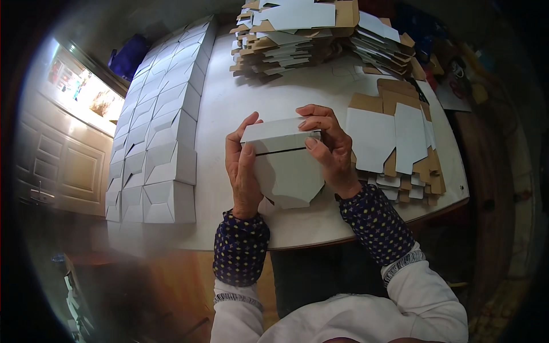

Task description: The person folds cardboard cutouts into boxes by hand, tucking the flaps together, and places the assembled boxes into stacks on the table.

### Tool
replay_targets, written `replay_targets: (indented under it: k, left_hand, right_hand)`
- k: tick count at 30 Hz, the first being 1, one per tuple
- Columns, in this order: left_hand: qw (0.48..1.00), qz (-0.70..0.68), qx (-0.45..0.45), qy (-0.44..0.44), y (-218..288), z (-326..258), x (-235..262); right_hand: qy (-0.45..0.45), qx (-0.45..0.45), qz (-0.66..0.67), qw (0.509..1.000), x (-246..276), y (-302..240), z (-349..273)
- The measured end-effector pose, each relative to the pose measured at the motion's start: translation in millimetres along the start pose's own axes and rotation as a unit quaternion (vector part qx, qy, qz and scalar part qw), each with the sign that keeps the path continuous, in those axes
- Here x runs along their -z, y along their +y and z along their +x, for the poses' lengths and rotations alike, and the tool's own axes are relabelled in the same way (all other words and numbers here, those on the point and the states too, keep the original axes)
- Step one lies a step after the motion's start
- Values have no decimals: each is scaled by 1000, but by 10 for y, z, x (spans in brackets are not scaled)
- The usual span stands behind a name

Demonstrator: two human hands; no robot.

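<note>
Between my two hands is a white cardboard box [286, 171], partly folded, with a flap toward me and a dark slit along its upper edge. My left hand [245, 163] grips its left side, thumb on the near face and fingers behind. On the right upper corner, my right hand [331, 148] closes with its thumb in front and fingers over the top. The box is close above the white table [223, 103] near its front edge; whether it touches the surface I cannot tell. Its underside and far side are hidden.
Rows of folded white boxes [168, 154] line the table's left side. A tall stack of flat cardboard blanks [297, 40] stands at the back. More blanks [372, 140] lie by my right hand. A panelled door [74, 160] is at far left.
</note>
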State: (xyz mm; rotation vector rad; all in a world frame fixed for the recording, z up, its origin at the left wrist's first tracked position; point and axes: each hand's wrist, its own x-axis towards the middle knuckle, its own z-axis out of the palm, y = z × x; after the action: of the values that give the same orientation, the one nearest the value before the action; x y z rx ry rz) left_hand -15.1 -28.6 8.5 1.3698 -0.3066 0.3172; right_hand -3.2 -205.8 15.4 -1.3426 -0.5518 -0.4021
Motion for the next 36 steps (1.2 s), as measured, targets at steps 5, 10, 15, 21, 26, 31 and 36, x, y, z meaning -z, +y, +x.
replay_targets:
  k: [5,10,15,21,26,31,36]
  left_hand:
    - [998,-50,-13,21,-54,0,-24]
    - [998,-47,-34,22,-8,16,-73]
    - [998,-27,-57,-21,-111,20,21]
    - [999,-26,-29,-32,-178,6,75]
    - [999,-13,11,-33,-118,8,47]
    - [996,20,81,-29,117,31,71]
    - [963,31,261,57,304,26,79]
  right_hand:
    - [5,-18,24,1000,11,43,-29]
    - [22,10,21,999,11,85,-43]
    - [34,-7,13,999,9,45,-51]
    - [47,-11,19,999,4,138,-65]
    - [53,-54,18,997,15,157,-51]
    - [37,-141,32,989,-26,99,-1]
    - [8,-157,130,979,-45,113,69]
